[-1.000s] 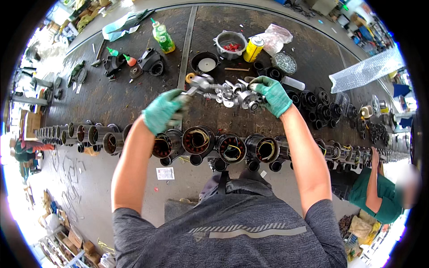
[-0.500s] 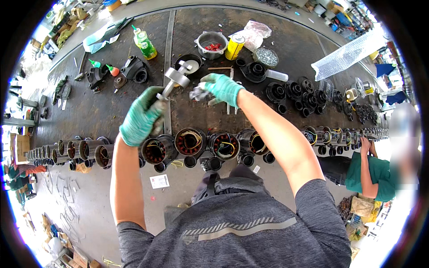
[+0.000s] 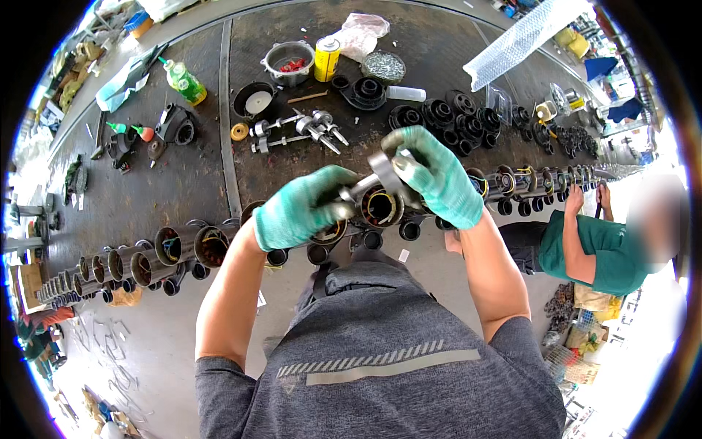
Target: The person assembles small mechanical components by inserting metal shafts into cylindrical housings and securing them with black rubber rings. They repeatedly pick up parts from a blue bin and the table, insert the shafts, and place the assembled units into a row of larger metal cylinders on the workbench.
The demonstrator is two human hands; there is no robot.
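In front of me, above the table's near edge, I hold a silver metal shaft with a thick round collar. My left hand, in a green work glove, is closed on its lower left end. The fingers of my right hand, gloved alike, are curled round the collar's far side and hide that end. Behind the shaft is a row of motor housings with windings inside, one of them a cylinder with a yellow wire. Further back, several similar metal shafts lie together on the table.
Beyond the shafts stand a grey metal bowl with red bits, a yellow can and a black pan. Black castings crowd the right. A green bottle is at the left. A co-worker in green works at the far right.
Both hands have come nearer to me and to the right, bringing the shaft with them. My right hand has left the shafts on the table and now grips the held one's collar end.
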